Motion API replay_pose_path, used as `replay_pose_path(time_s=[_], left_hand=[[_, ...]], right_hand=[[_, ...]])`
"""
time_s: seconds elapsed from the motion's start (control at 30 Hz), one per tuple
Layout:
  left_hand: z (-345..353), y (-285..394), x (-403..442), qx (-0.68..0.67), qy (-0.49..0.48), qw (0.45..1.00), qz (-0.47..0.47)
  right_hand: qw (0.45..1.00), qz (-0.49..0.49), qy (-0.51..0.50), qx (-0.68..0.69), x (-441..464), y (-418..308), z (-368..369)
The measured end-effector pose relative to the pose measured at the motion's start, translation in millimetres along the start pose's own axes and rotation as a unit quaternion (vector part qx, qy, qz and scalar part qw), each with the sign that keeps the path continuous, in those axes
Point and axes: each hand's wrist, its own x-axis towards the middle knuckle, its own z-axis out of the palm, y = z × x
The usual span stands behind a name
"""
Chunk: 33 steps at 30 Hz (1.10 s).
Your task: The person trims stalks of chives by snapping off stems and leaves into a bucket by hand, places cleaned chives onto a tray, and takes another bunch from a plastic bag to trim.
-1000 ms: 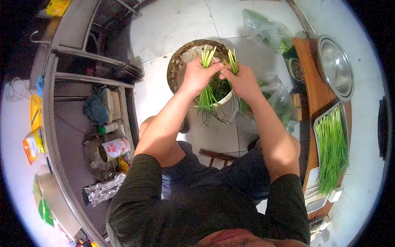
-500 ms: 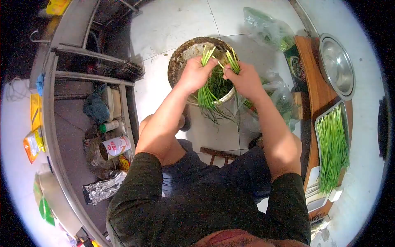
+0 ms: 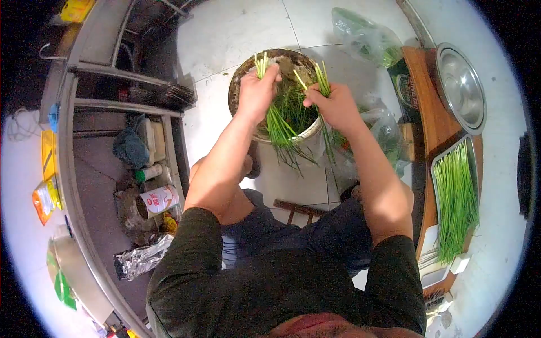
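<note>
My left hand [image 3: 257, 93] is closed round a bunch of chives [image 3: 280, 129], pale stem ends up and green tips hanging over the near rim of a round, stained bucket [image 3: 241, 73]. To the right, my right hand [image 3: 333, 106] is wrapped round a smaller bunch of chives [image 3: 323, 79]. One pale stalk [image 3: 300, 79] sticks out to the left from its thumb and fingertips. Below both hands, loose green scraps [image 3: 293, 107] lie inside the bucket. The palms and the middle of each bunch are hidden by the fingers.
On the right, a wooden surface [image 3: 422, 96] bears a metal bowl [image 3: 461, 87] and a tray [image 3: 437, 169] piled with chives. Plastic bags of greens [image 3: 386, 132] lie right of the bucket. At left stands a shelf with a can [image 3: 159, 201] and foil [image 3: 143, 259].
My left hand has moved left and slightly up with its bunch, away from my right hand. The single stalk now points up and left from my right fingertips.
</note>
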Motion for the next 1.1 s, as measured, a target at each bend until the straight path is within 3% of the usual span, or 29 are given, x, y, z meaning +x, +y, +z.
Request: replay_pose_path(time_s=[0.17,0.27,0.37,0.47,0.6,0.73,0.77,0.9,1.0,1.07,1.1], left_hand=[[10,-4,-12,0.102,-0.098,0.988,0.06],[8,-8,-8,0.071,-0.103,0.992,0.032],[5,-2,-10,0.123,-0.116,0.985,0.041],[1,-10,-4,0.209,-0.107,0.967,0.102],[-2,0,-6,0.231,-0.126,0.963,0.054],[-2,8,-7,0.189,-0.105,0.976,0.031],[-2,3,-4,0.14,-0.097,0.983,0.062],[-5,6,5,-0.003,0.022,1.0,0.014],[3,-4,3,0.051,0.014,0.998,0.018],[14,6,-14,-0.058,-0.059,0.996,-0.022],[12,1,-12,-0.049,-0.101,0.993,-0.032]], right_hand=[[0.999,0.007,-0.018,0.046,0,2,4],[0.997,0.019,-0.026,0.069,-1,1,7],[0.997,0.019,-0.041,0.056,-2,-5,4],[0.999,-0.003,-0.036,0.027,-6,-9,1],[0.997,-0.002,-0.073,0.022,-4,-5,-1],[0.995,0.004,-0.084,0.048,2,8,-1],[0.996,-0.004,-0.083,0.045,1,8,-2],[0.993,0.034,-0.088,0.078,-4,-5,-7],[0.986,0.037,-0.076,0.147,-3,-3,-5],[0.976,0.064,-0.089,0.187,-3,-1,-4],[0.971,0.078,-0.096,0.207,-3,-1,-3]])
